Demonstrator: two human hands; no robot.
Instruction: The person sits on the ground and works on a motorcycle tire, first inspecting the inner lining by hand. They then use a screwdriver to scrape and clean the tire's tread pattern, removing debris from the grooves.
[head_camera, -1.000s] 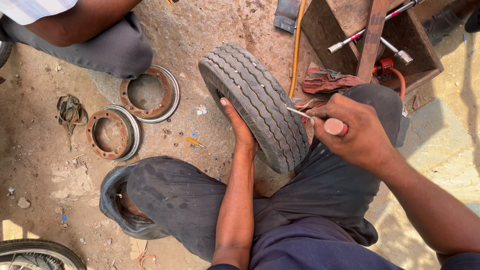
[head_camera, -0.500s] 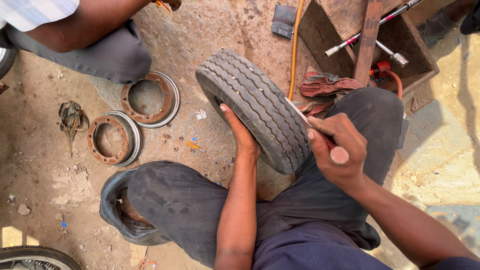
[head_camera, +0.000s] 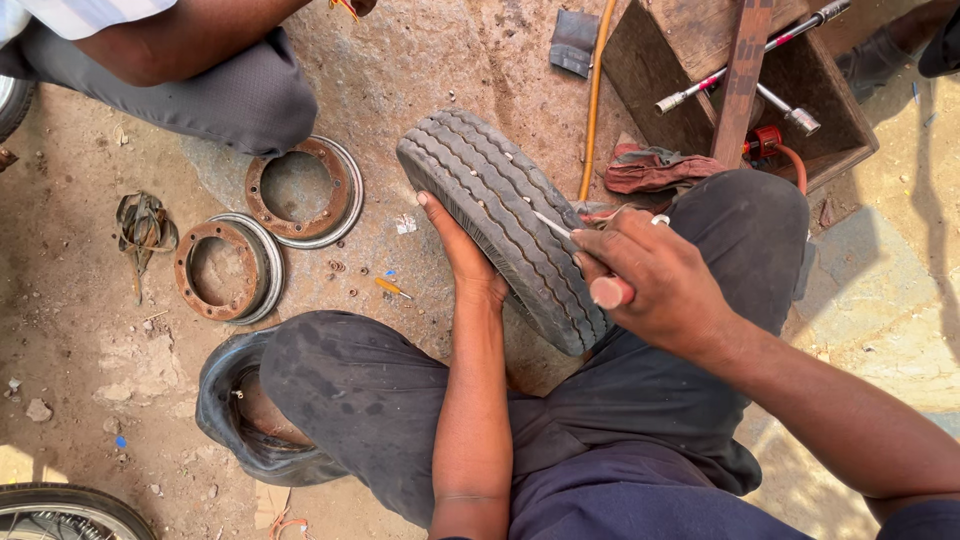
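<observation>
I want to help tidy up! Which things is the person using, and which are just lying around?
In use:
small tyre, steadied by left hand
thin metal tool, in right hand

Lying about:
two rusty rims
inner tube
wooden toolbox
red rag

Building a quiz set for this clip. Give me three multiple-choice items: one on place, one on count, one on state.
1. Where do the rusty round metal wheel rims lie?
A. In the wooden crate
B. On the dirt ground left of the tyre
C. On the person's lap

2. How many rusty rims show?
A. Two
B. Four
C. One

3. How is the small grey ribbed rubber tyre standing?
A. Flat on the ground
B. Hanging from a hook
C. Upright on its tread, steadied by the left hand

Answers: 1 B, both sit on bare dirt beside the tyre. 2 A, two rings lie side by side. 3 C, the left hand braces its side while the right hand holds a thin red-handled tool to the tread.
</observation>
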